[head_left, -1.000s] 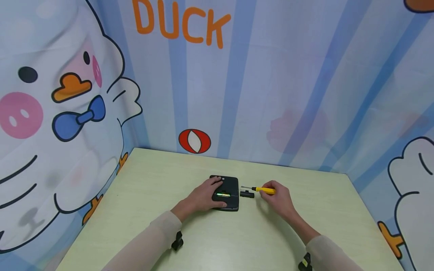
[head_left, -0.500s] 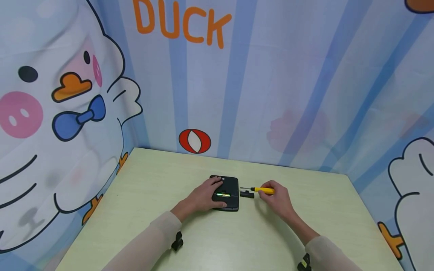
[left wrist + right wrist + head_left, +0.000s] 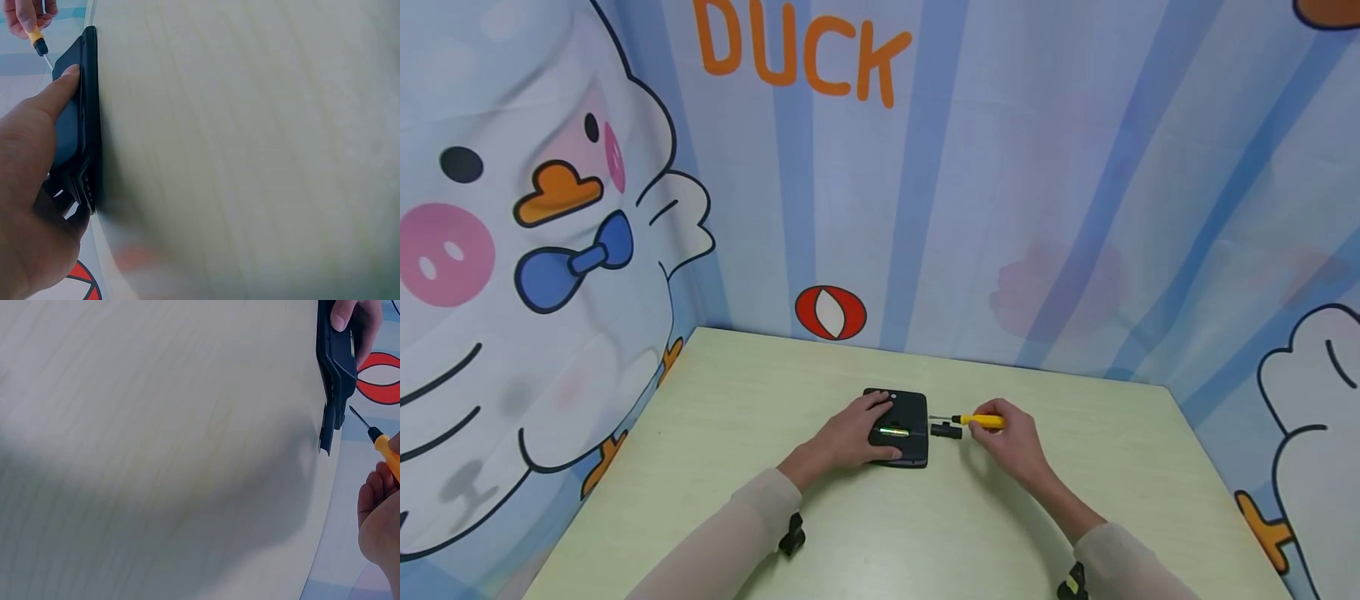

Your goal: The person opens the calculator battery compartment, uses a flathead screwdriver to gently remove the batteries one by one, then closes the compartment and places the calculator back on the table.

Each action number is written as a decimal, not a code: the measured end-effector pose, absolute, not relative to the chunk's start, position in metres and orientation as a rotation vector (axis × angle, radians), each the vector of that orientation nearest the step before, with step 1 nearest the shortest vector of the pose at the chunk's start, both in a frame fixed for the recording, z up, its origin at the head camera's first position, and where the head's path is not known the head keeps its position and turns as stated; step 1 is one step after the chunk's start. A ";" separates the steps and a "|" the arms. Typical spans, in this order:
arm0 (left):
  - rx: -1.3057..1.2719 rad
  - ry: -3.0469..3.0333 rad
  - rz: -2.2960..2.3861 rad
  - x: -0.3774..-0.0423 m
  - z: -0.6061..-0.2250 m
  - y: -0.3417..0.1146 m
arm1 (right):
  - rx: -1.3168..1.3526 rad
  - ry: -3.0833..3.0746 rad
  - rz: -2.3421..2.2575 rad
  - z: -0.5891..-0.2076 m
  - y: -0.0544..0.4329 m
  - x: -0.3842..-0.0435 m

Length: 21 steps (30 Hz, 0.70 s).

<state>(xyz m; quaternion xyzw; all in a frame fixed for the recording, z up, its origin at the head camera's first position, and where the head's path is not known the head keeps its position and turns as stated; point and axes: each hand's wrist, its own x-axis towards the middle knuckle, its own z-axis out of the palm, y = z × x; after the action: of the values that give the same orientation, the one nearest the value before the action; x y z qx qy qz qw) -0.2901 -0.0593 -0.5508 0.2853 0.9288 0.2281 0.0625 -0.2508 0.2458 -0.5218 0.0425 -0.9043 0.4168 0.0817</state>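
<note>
A flat black battery-powered device [image 3: 913, 410] lies back side up on the table; its exact kind does not show. In its slot sits a green-and-gold battery [image 3: 894, 432]. My left hand [image 3: 848, 435] holds the device from the left, its thumb [image 3: 70, 74] resting on the back and its fingers toward the far side. To the right lies a small black battery cover [image 3: 946, 431]. My right hand [image 3: 1017, 443] pinches the yellow handle of a screwdriver [image 3: 983, 422]. Its metal shaft points left, the tip close to the device's right edge, above the cover.
The pale table [image 3: 760, 383] ends at a printed duck curtain [image 3: 962, 208] behind and at both sides. A black strap-on camera [image 3: 792, 534] sits under the left sleeve, and another black camera [image 3: 1073, 582] under the right.
The right hand has shifted slightly left with the screwdriver, bringing its tip nearer to the device. The left hand, the device and the cover stay in place.
</note>
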 end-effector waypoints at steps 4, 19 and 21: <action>0.860 2.807 0.682 -0.290 -0.550 -0.059 | 0.145 -2.691 1.252 -0.520 0.244 -0.250; 0.836 2.801 0.685 -0.288 -0.547 -0.058 | 0.166 -2.704 1.235 -0.518 0.240 -0.249; 0.837 2.800 0.686 -0.288 -0.546 -0.058 | 0.167 -2.711 1.234 -0.518 0.239 -0.249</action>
<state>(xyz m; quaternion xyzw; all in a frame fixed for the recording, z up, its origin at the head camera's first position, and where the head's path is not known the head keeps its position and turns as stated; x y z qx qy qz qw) -0.2881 -0.0579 -0.5463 0.2780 0.9305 0.2279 0.0697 -0.2488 0.2388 -0.5177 0.0556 -0.9059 0.4123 0.0789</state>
